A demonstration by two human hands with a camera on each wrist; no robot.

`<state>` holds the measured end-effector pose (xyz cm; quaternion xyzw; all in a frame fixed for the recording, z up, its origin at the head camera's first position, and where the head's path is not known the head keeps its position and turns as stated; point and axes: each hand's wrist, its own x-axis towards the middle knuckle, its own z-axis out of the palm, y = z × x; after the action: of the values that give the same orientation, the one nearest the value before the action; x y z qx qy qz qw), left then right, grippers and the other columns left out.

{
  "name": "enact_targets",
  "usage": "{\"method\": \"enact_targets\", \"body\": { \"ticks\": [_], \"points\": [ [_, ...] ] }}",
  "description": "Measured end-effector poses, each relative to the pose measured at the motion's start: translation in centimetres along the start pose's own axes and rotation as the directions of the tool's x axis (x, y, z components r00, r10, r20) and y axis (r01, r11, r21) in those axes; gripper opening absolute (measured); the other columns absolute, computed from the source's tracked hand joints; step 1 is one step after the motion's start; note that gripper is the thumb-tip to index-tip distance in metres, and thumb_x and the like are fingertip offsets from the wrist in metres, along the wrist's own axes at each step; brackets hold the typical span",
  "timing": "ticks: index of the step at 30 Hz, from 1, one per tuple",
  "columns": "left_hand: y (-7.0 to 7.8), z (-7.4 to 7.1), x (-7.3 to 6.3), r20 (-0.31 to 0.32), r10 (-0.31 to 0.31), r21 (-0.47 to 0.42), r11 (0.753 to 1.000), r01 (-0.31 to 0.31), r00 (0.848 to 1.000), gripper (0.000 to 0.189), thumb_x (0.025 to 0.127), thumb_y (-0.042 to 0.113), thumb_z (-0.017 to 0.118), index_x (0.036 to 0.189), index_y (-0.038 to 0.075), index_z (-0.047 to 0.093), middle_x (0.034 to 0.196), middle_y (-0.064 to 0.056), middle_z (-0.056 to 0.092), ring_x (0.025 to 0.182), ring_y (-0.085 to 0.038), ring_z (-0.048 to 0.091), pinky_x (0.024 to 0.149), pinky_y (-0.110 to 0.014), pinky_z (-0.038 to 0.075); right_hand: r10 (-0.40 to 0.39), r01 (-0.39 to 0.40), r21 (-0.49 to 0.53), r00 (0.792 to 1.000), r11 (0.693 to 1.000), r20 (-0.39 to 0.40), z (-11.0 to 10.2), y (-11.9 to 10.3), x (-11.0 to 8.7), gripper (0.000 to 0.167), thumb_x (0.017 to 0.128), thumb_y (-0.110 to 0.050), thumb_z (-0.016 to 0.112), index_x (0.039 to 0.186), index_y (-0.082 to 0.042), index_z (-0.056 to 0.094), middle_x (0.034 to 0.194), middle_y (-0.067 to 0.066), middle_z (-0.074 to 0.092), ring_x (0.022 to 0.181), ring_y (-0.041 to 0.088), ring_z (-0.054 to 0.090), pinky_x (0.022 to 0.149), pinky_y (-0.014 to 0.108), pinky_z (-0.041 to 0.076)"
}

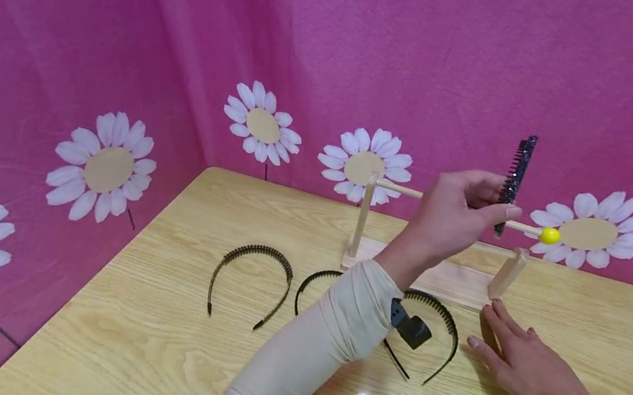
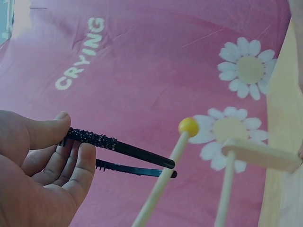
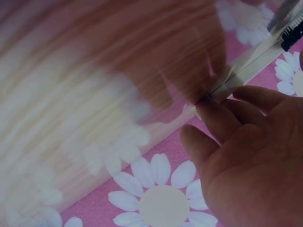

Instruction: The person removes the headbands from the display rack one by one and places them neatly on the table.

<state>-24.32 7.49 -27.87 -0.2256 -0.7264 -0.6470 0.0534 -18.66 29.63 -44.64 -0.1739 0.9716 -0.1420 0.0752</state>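
My left hand [image 1: 454,209] pinches a black glittery headband [image 1: 518,171] with inner teeth between thumb and fingers. It holds the headband up beside the rod of a wooden rack [image 1: 363,222], near the rod's yellow ball end [image 1: 549,236]. In the left wrist view the headband's two tips [image 2: 168,163] overlap the rod just below the yellow ball [image 2: 189,127]. My right hand [image 1: 539,378] lies low by the rack's right front corner, fingers extended, fingertips right at the base. In the right wrist view those fingers [image 3: 215,120] reach the rack's edge.
On the wood-grain table [image 1: 133,334] lie a dark toothed headband [image 1: 261,249] at left and two more, a middle one [image 1: 299,295] and a right one [image 1: 451,326], partly behind my left forearm. A pink cloth [image 1: 475,57] with daisies hangs behind the rack.
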Motion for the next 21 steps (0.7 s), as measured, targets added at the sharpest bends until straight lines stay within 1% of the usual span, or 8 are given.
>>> {"method": "enact_targets", "body": {
  "ticks": [2,4,7,10,14,17,21],
  "points": [
    [0.1,-1.0,0.2,-0.011,0.000,-0.041,0.999,-0.001,1.000,0.026,0.088,0.006,0.078,0.113,0.003,0.073,0.084,0.007,0.070,0.074,-0.001,0.065,0.067,-0.016,0.052,0.007,-0.007,-0.018,1.000,1.000,-0.022,-0.1,-0.7,-0.2,0.075,0.105,-0.054,0.042,0.153,0.003,0.036,0.161,0.026,0.022,0.127,0.066,0.034,0.102,0.073,0.031],
    [0.0,-1.9,0.4,-0.021,-0.003,-0.080,0.997,0.001,1.000,0.027,0.088,0.004,0.078,0.114,0.001,0.072,0.085,0.003,0.071,0.075,-0.003,0.066,0.068,-0.017,0.053,0.009,-0.010,-0.023,0.999,1.000,-0.037,-0.1,-1.1,-0.3,0.073,0.105,-0.052,0.044,0.152,0.004,0.036,0.160,0.027,0.023,0.126,0.066,0.036,0.102,0.073,0.031],
    [-0.1,-3.2,0.6,-0.033,-0.017,-0.116,0.993,0.013,0.999,0.029,0.089,0.002,0.076,0.117,-0.001,0.070,0.090,-0.002,0.072,0.078,-0.006,0.068,0.071,-0.019,0.055,0.004,-0.005,-0.012,0.999,1.000,-0.035,-0.2,-1.1,-0.3,0.074,0.105,-0.052,0.045,0.153,0.004,0.035,0.160,0.028,0.023,0.127,0.066,0.036,0.104,0.072,0.030],
    [-0.1,-4.3,0.8,-0.030,-0.024,-0.169,0.986,0.018,0.999,0.030,0.090,0.001,0.075,0.119,-0.002,0.069,0.094,-0.005,0.071,0.082,-0.009,0.068,0.075,-0.021,0.057,0.006,-0.006,0.002,1.000,1.000,-0.025,-0.1,-1.0,-0.3,0.076,0.104,-0.053,0.045,0.154,0.004,0.033,0.160,0.028,0.021,0.128,0.065,0.035,0.105,0.071,0.029],
    [0.0,-5.5,0.9,-0.023,-0.006,-0.257,0.966,0.000,1.000,0.031,0.089,-0.002,0.074,0.119,-0.006,0.067,0.097,-0.010,0.070,0.085,-0.014,0.069,0.079,-0.028,0.059,0.004,-0.004,-0.004,0.999,1.000,-0.034,0.0,-0.9,-0.3,0.076,0.105,-0.052,0.045,0.153,0.004,0.033,0.160,0.028,0.021,0.128,0.065,0.035,0.104,0.071,0.030],
    [0.0,-6.3,0.8,-0.022,0.008,-0.287,0.958,-0.014,1.000,0.031,0.089,-0.005,0.073,0.120,-0.009,0.066,0.098,-0.014,0.069,0.086,-0.018,0.069,0.081,-0.031,0.059,-0.001,0.000,-0.005,0.999,1.000,-0.041,0.1,-0.9,-0.3,0.075,0.105,-0.052,0.046,0.153,0.004,0.033,0.160,0.028,0.021,0.127,0.065,0.035,0.104,0.071,0.030],
    [0.1,-7.5,0.5,-0.040,0.000,-0.291,0.957,-0.012,0.999,0.030,0.090,-0.006,0.072,0.119,-0.010,0.066,0.098,-0.015,0.070,0.087,-0.017,0.069,0.082,-0.029,0.059,-0.002,0.002,0.004,0.999,1.000,-0.038,0.1,-0.9,-0.3,0.076,0.105,-0.053,0.045,0.154,0.004,0.033,0.161,0.027,0.020,0.129,0.063,0.035,0.105,0.071,0.029]
  ]
}}
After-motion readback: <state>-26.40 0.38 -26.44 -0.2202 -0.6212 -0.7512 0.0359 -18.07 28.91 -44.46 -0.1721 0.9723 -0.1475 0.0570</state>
